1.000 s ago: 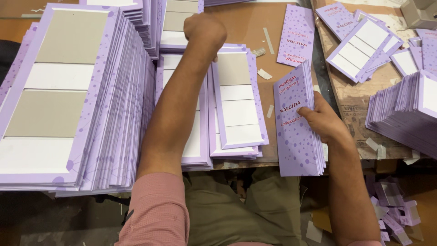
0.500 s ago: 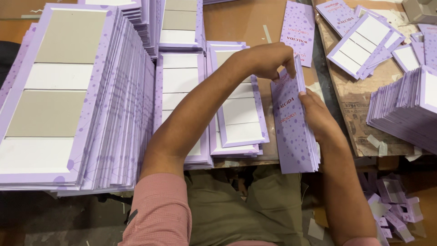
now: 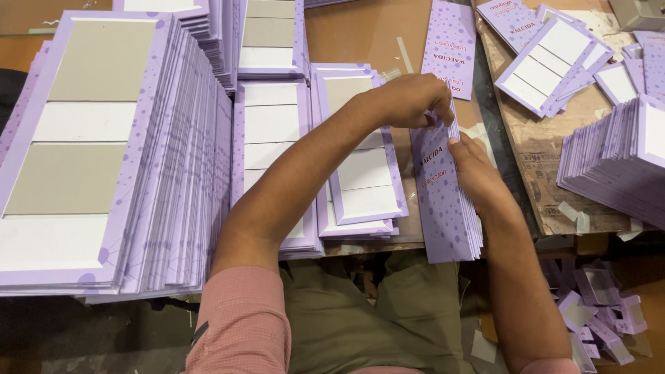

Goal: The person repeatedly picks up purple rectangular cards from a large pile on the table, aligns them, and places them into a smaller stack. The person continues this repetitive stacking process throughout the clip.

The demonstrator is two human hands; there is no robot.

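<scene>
Head view: both hands are working on one stack of purple dotted cards (image 3: 443, 208) at the near edge of the bench (image 3: 367, 34). Left hand (image 3: 409, 100) is reaching across from the left, fingers curled closed on the top end of the stack. Right hand (image 3: 478, 173) is lying along the stack's right edge, thumb pressing on the top card, fingers wrapping the side. Hands are sitting close together, not quite touching.

Just left of the stack, a pile of flat purple-bordered panels (image 3: 360, 173) is lying under the left forearm. Further left, a tall slanting pile of larger panels (image 3: 104, 152) is filling the bench. A single dotted card (image 3: 450, 41) is lying beyond the hands. To the right, a brown board (image 3: 547, 145) is carrying more panels (image 3: 547, 66), with another pile (image 3: 616, 159) beside it.
</scene>
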